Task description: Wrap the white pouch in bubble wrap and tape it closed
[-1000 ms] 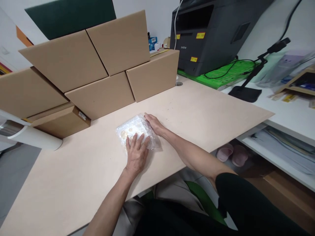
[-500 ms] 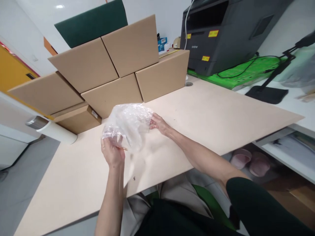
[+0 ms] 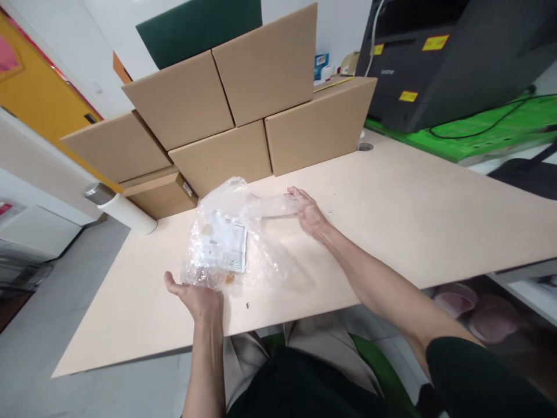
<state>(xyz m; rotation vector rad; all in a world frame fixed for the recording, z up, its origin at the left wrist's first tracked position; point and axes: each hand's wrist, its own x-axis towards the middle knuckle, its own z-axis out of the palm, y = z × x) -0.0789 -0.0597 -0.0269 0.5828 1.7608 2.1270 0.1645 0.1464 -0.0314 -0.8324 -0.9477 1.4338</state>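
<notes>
A crumpled clear plastic bag (image 3: 261, 255) lies on the pale tabletop in front of me. Inside or beneath its film shows a flat white packet (image 3: 226, 244) with printing, and a small orange piece (image 3: 229, 278) near its lower edge. My left hand (image 3: 198, 296) is at the bag's near left edge, palm up, thumb stretched out to the side; its fingers are partly hidden by the film. On the right, my right hand (image 3: 307, 209) has hold of a stretched part of the bag, its fingers fairly straight and slightly blurred.
Brown cardboard boxes (image 3: 220, 162) are stacked along the back, a dark green box (image 3: 204, 29) on top. A white bottle with a metal cap (image 3: 128, 212) stands at the left edge. A grey printer (image 3: 418, 69) sits back right on a green surface (image 3: 483, 128).
My right hand has moved right, drawing part of the bag out. The bag has come down flatter, showing the white packet. My left hand has lowered and its thumb has spread.
</notes>
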